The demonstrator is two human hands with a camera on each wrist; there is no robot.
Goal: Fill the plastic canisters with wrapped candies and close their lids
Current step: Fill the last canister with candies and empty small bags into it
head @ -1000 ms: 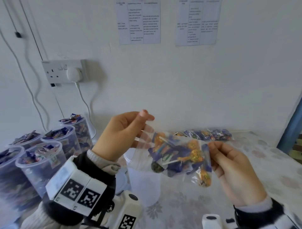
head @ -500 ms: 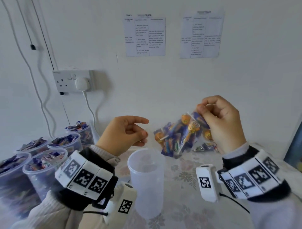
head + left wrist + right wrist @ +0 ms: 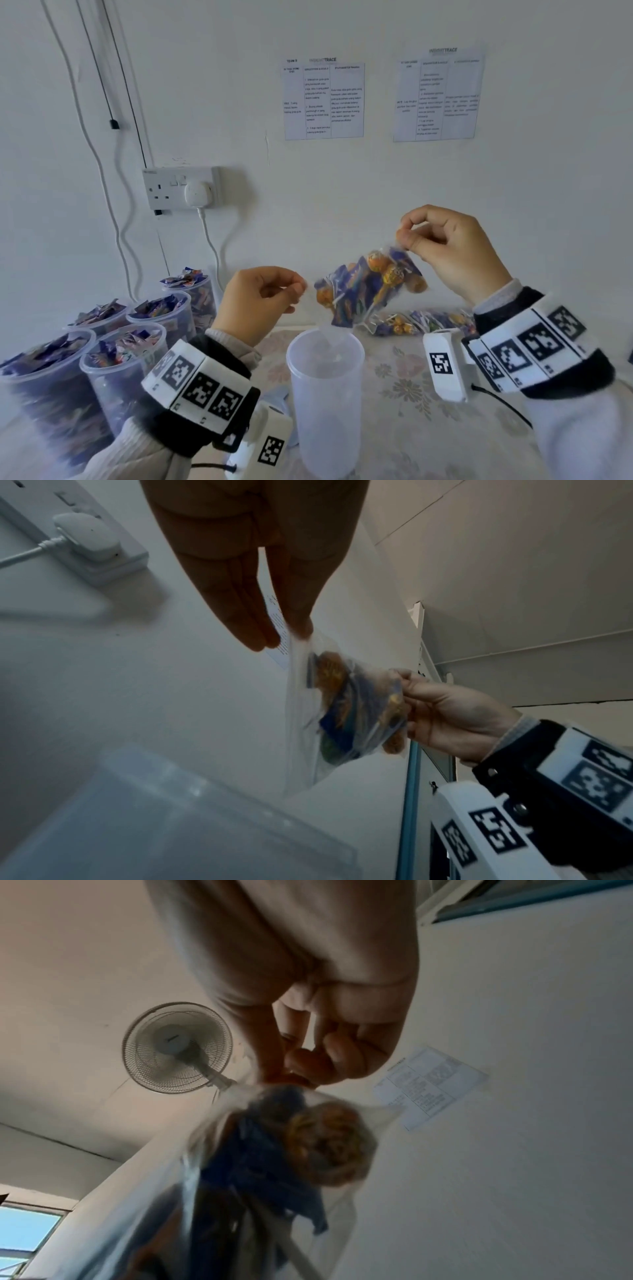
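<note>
A clear bag of wrapped candies and lollipops (image 3: 370,287) hangs tilted, its open clear end pointing down over the empty translucent canister (image 3: 325,383) at the table's middle. My right hand (image 3: 404,236) pinches the bag's upper corner, high and to the right of the canister. My left hand (image 3: 301,291) pinches the bag's clear edge on the left, just above the canister's rim. In the left wrist view my left fingertips (image 3: 301,631) meet the bag (image 3: 346,712) at its edge. The right wrist view shows my right hand (image 3: 294,1074) pinching the bag (image 3: 281,1150) from above.
Several canisters heaped with candies (image 3: 126,359) stand at the left. More candy bags (image 3: 411,323) lie at the back right on the floral tablecloth (image 3: 404,394). A wall socket with a plug (image 3: 185,188) and its hanging cable are behind.
My right hand has lifted its end of the bag, so the bag went from level to tilted with its open end down over the canister. My left hand dropped lower.
</note>
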